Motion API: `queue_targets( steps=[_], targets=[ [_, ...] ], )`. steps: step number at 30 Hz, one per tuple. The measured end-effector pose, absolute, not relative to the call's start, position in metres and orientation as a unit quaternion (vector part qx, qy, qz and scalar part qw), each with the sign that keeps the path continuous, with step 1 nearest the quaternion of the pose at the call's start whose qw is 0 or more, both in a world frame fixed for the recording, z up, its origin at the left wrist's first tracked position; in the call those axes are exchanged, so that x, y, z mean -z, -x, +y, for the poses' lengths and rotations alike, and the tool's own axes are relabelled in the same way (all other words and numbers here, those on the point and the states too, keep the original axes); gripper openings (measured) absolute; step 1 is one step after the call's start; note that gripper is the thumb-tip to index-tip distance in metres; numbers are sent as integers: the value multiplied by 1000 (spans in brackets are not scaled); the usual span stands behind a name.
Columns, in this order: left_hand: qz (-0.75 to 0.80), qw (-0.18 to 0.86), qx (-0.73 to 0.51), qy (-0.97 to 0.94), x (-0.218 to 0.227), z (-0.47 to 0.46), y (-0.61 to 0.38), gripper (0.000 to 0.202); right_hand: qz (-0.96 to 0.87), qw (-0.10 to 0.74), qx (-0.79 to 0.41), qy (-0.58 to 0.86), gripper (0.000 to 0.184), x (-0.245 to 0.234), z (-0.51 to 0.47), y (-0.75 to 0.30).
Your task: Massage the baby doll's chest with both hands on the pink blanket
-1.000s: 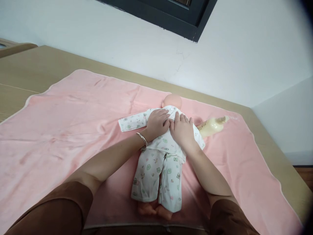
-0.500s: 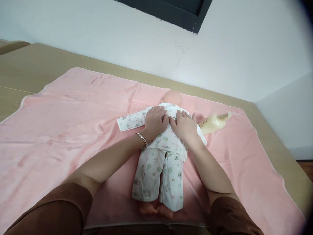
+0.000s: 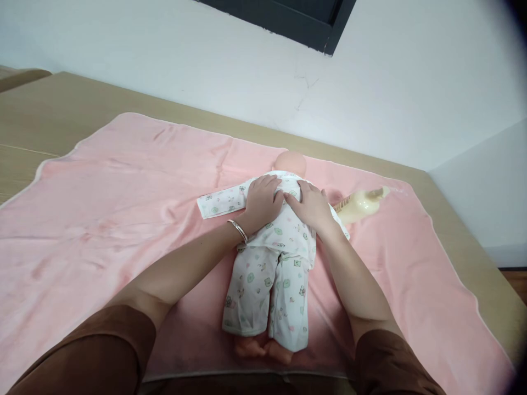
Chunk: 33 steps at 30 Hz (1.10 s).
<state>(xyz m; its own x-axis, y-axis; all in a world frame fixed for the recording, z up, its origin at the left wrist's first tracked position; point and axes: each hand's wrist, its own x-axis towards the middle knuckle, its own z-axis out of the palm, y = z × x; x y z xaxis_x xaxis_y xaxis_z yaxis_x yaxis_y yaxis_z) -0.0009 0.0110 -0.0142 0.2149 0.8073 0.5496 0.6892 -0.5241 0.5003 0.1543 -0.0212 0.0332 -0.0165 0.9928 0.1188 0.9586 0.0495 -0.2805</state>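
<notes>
A baby doll point(image 3: 290, 163) lies face down, its bare head away from me and its feet toward me. It wears a white patterned top point(image 3: 284, 233) and matching trousers point(image 3: 249, 291). On the left side of the doll's upper back rests my left hand point(image 3: 263, 200), fingers stretched out, a silver bangle point(image 3: 237, 231) on the wrist. My right hand point(image 3: 310, 206) lies flat on the right side of the back, its thumb close to the left one. Neither hand grips anything. The doll's face is hidden.
Under the doll spreads a pink blanket point(image 3: 123, 186) on a wooden table point(image 3: 94, 96). To the right of the doll lies a cream-coloured bottle point(image 3: 364, 203), partly behind the sleeve. Behind the table is a white wall point(image 3: 185, 71) with a dark frame point(image 3: 304, 27).
Both hands have shifted very slightly up the doll's back, and the cloth between them lies smoother. The doll, bottle and blanket stay in place.
</notes>
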Motion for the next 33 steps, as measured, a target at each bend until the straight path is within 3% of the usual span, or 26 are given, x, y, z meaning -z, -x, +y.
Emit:
queue_targets(
  steps=[33],
  targets=[
    [494,139,-265,-817,-1,21,3,55,-706,132,-47,694,64,-28,-24,-151]
  ],
)
